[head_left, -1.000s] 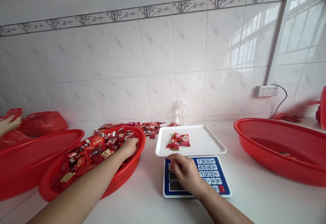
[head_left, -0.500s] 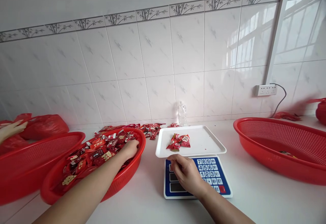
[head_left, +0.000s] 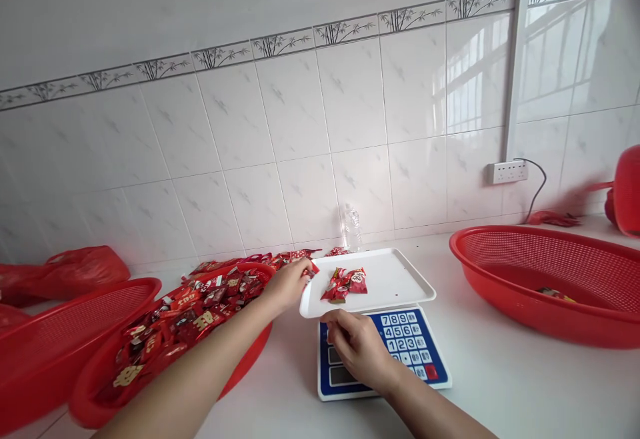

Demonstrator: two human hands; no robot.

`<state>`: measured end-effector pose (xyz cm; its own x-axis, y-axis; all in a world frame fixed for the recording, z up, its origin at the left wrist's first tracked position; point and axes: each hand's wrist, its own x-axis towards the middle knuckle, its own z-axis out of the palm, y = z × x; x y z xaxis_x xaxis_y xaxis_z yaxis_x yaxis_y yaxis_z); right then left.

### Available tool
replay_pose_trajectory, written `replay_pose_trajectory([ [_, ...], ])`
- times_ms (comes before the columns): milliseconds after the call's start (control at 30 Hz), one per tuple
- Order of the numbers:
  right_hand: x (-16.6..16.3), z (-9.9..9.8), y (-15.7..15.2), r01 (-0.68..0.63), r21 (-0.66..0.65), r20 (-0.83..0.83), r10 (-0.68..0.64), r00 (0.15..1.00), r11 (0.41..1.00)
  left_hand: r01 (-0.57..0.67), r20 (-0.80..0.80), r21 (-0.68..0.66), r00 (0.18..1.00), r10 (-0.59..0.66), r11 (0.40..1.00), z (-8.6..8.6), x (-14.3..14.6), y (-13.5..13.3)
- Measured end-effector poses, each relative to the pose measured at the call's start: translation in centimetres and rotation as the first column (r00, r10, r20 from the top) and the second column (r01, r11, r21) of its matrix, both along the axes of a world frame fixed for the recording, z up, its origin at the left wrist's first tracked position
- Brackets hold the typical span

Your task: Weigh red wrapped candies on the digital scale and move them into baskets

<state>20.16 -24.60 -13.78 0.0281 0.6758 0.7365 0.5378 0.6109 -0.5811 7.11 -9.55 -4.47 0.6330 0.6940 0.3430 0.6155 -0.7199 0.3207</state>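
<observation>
My left hand [head_left: 289,284] is closed on a few red wrapped candies and hovers at the left edge of the white scale tray [head_left: 395,279]. A small pile of red candies [head_left: 346,283] lies on that tray. My right hand [head_left: 356,347] rests on the blue face of the scale [head_left: 405,346], fingers curled by its left side, holding nothing that I can see. A red basket full of red candies [head_left: 165,332] sits under my left forearm.
A second red basket [head_left: 60,332] stands at the far left, with red plastic bags [head_left: 75,269] behind it. A large red basket [head_left: 550,279], nearly bare, is at the right. Loose candies and a small clear bottle [head_left: 352,227] lie by the tiled wall. A wall socket [head_left: 506,172] is at right.
My left hand has lifted out of the candy basket and moved right to the tray's edge with candies in it. Another person's hand at the far left is no longer in view.
</observation>
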Motion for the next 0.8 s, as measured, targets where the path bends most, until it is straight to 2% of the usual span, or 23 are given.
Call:
replay_pose_trajectory([
  [167,0.0,0.1,0.2,0.013,0.019,0.001,-0.013,1.000,1.000,0.096,-0.007,-0.115,0.995,-0.098,0.989,-3.6,4.8,-0.4],
  [267,0.2,0.3,0.3,0.004,0.043,-0.001,-0.004,1.000,0.999,0.122,0.022,-0.135,0.993,-0.120,0.983,-4.0,6.5,-0.9],
  [333,0.2,0.4,0.3,0.002,0.063,-0.005,-0.001,1.000,0.998,0.144,0.107,-0.093,0.985,-0.134,0.985,-3.6,6.7,-1.7],
  [433,0.2,0.6,0.1,-0.003,0.069,-0.012,0.004,1.000,0.998,0.135,0.403,0.053,0.904,-0.145,0.989,-3.3,5.6,-3.5],
  [500,0.0,0.6,0.0,-0.010,0.058,-0.005,0.010,1.000,0.998,0.095,0.609,0.091,0.782,-0.131,0.991,-3.7,4.1,-4.8],
  [567,-0.2,0.5,0.0,-0.012,0.042,0.004,0.012,1.000,0.999,0.064,0.739,0.062,0.668,-0.089,0.996,-4.6,2.6,-5.8],
  [633,-0.3,0.2,0.0,-0.009,0.026,0.003,0.009,1.000,1.000,0.040,0.797,0.014,0.604,-0.035,0.999,-5.8,1.3,-6.3],
  [800,-0.2,-0.4,0.1,-0.014,-0.009,-0.008,0.014,1.000,1.000,0.011,0.827,-0.055,0.561,0.039,0.998,-7.6,-0.3,-6.4],
])
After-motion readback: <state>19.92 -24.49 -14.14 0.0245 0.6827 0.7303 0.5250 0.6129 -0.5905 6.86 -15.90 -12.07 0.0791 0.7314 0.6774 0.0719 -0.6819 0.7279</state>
